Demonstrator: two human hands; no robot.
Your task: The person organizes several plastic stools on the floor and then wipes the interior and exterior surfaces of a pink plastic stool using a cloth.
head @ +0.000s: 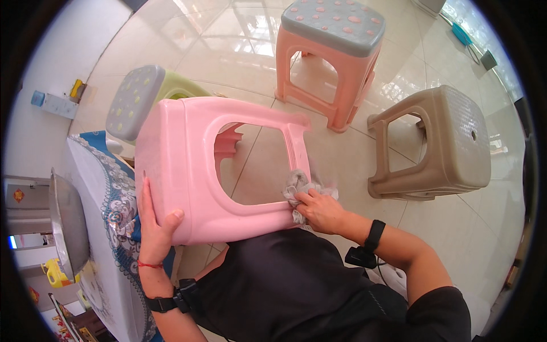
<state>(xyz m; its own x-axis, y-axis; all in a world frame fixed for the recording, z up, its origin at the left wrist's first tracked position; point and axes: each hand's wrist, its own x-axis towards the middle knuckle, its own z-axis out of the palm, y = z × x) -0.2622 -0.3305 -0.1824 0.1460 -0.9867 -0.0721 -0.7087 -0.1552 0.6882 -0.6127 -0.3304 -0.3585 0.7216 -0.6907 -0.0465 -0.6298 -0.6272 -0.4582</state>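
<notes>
A pink plastic stool (201, 222) lies tipped on its side across my lap, its seat turned to the left. My left hand (157, 226) is spread against the seat end, thumb on the near edge and fingers along the seat face. At the leg end, my right hand (318, 209) grips a crumpled greyish-white cloth (295, 184). The cloth touches the stool's lower leg and crossbar, and part of it hangs beyond the bar. Through the large side opening, the inside of another leg and the tiled floor are visible.
A salmon stool with grey dotted seat (333, 25) stands upright ahead. To the right, a brown plastic stool (431, 141) lies on its side. A green stool with grey seat (134, 102) is behind the pink one. At left, a cloth-covered table (92, 188) bears a metal basin (70, 222).
</notes>
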